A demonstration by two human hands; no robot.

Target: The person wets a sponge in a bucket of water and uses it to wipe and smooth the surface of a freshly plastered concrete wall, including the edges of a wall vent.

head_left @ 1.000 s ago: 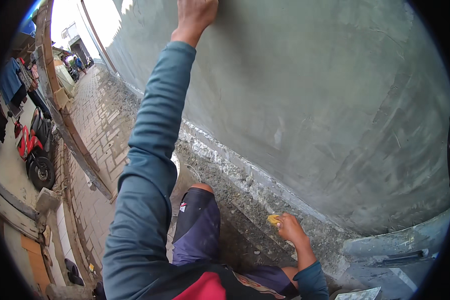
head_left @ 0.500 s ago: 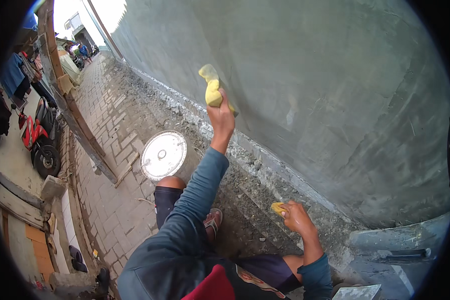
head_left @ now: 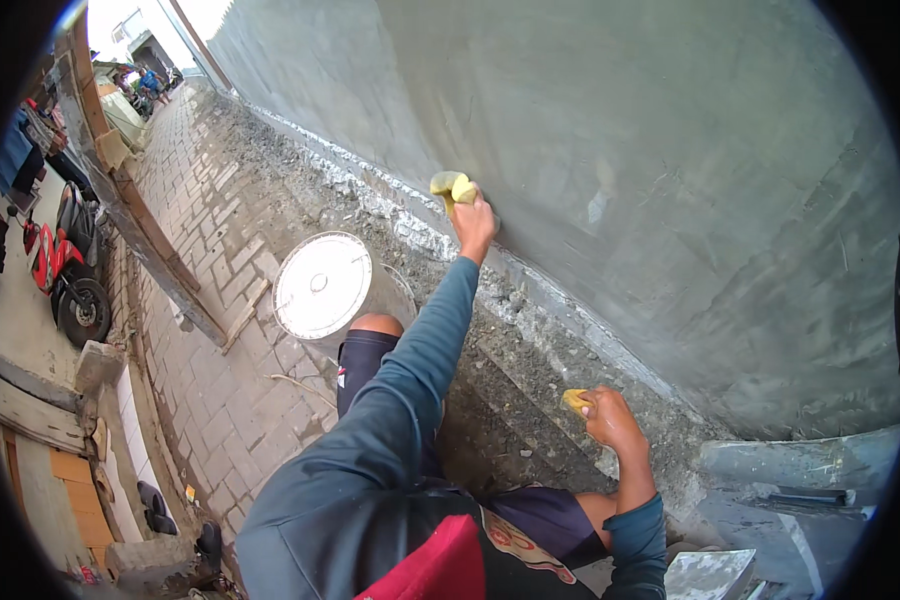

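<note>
Grey plaster covers the wall (head_left: pixel 670 200) before me, its foot meeting a strip of broken rubble (head_left: pixel 530 335). Beside my knee stands a pale bucket (head_left: pixel 320 285), its round white end up. My left hand (head_left: pixel 477 228) reaches out, gripping a soft yellow sponge (head_left: pixel 452 187) near the wall's lower edge; whether it touches the plaster I cannot tell. My right hand (head_left: pixel 615 420), nearer my body, pinches a smaller yellow piece (head_left: pixel 576 400) above the rubble. I'd judge it best to lay the sponge flat, press lightly and evenly, and keep grit off it.
</note>
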